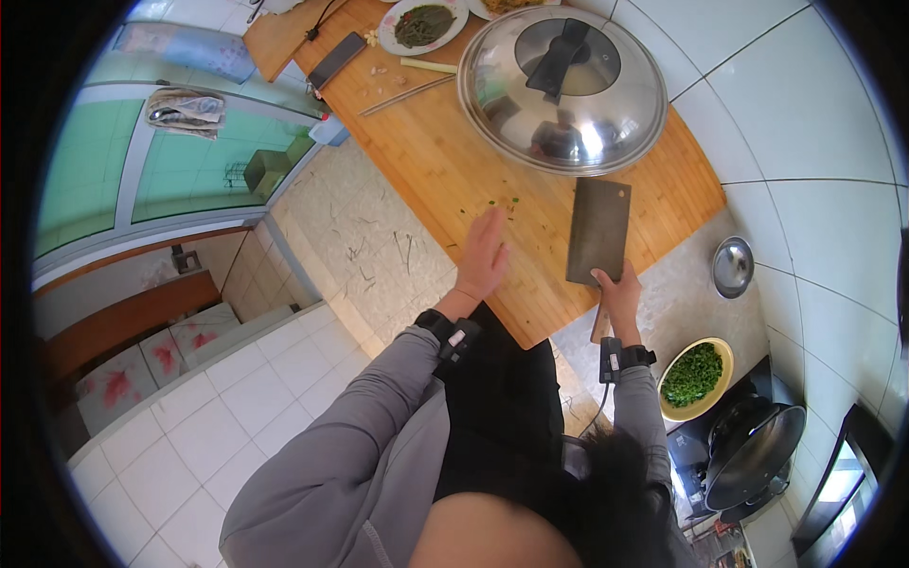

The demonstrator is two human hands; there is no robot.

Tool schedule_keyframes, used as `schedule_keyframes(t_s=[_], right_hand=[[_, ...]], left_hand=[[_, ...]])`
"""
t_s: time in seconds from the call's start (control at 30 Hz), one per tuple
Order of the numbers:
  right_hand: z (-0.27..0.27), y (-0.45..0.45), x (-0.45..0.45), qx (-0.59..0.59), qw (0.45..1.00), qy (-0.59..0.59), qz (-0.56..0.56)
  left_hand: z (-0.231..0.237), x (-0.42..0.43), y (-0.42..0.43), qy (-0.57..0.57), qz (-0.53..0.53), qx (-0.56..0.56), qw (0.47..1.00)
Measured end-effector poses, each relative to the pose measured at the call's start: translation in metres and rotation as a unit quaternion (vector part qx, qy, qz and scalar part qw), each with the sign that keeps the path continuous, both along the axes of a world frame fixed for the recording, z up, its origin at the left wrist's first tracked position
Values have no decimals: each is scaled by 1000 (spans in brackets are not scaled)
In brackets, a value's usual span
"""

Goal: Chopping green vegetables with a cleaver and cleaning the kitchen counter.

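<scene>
My right hand grips a Chinese cleaver where the handle meets the blade, with the thumb against the blade. The broad face of the cleaver is turned up over the wooden board. Stretched over the board's near part, my left hand holds nothing; its fingers are extended and lie close together. Just beyond its fingertips are several chopped green bits. Whether that hand touches the board cannot be told.
A large domed steel lid covers much of the board's far side. Chopsticks, a phone and a plate of cooked greens lie farther left. At right are a small metal bowl, a yellow bowl of chopped greens and a wok.
</scene>
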State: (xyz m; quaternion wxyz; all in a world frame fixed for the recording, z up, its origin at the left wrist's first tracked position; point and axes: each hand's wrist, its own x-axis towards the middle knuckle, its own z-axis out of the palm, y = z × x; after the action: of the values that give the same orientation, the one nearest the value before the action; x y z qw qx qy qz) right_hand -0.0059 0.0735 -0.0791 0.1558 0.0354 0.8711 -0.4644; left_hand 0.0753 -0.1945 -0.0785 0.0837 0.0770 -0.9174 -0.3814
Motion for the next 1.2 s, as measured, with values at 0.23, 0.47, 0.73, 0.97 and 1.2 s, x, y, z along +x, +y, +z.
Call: schedule_keyframes(t_s=[0.23,0.47,0.73,0.97,1.2], right_hand=[[-7,-33,-3,33,991,61,110],[-11,-54,-10,76,976,50,199],[-14,-55,-12,17,988,-42,146],[-1,-65,-19,94,974,-58,200],[6,-77,-24,106,958,23,266]], left_hand=[[-15,10,-49,0,171,-2,985],[-20,11,-56,-3,178,-5,984],[-16,9,-52,9,170,36,985],[-16,12,-55,-4,159,31,987],[-14,10,-55,17,157,23,987]])
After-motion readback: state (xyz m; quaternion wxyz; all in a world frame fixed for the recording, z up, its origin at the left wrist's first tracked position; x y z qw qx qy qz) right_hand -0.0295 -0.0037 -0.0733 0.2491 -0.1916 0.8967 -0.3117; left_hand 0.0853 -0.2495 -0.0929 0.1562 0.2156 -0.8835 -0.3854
